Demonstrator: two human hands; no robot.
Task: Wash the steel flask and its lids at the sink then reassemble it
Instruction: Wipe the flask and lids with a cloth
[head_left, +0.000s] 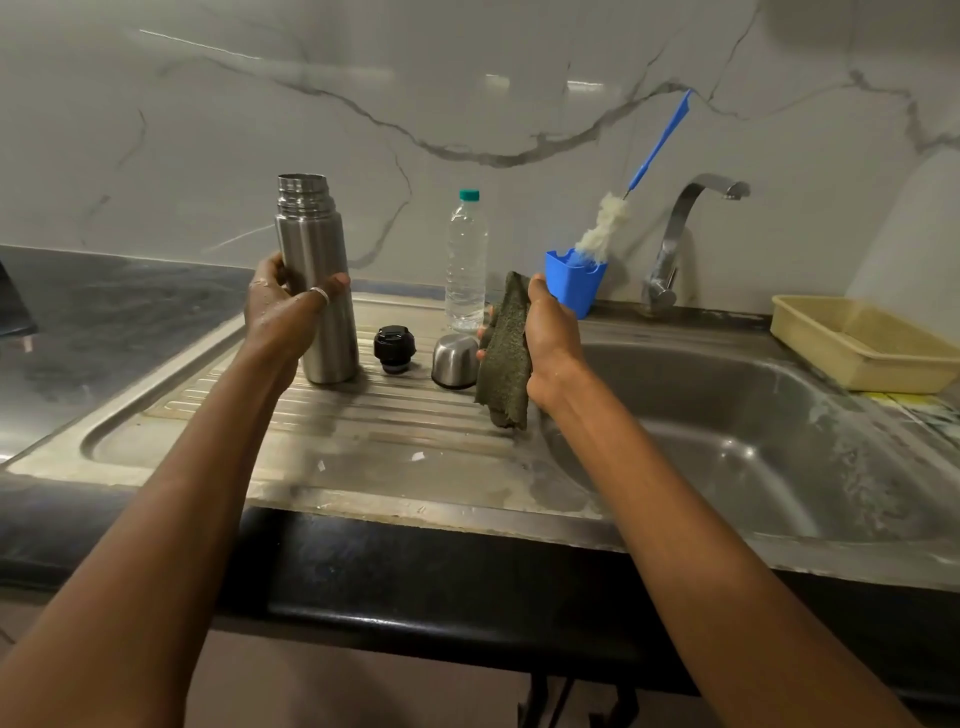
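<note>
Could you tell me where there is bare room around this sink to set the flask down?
The ribbed drainboard in front of the flask, black lid and steel cap is bare, as are the basin and the dark counter at left. The back strip is crowded: bottle, blue holder.

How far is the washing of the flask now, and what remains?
Done: the steel flask is taken apart; its black stopper and steel cap stand on the drainboard. In hand: the left hand grips the open flask, the right hand holds a green scrub pad. Left: scrubbing and rinsing, probably the lids too, then reassembly.
</note>
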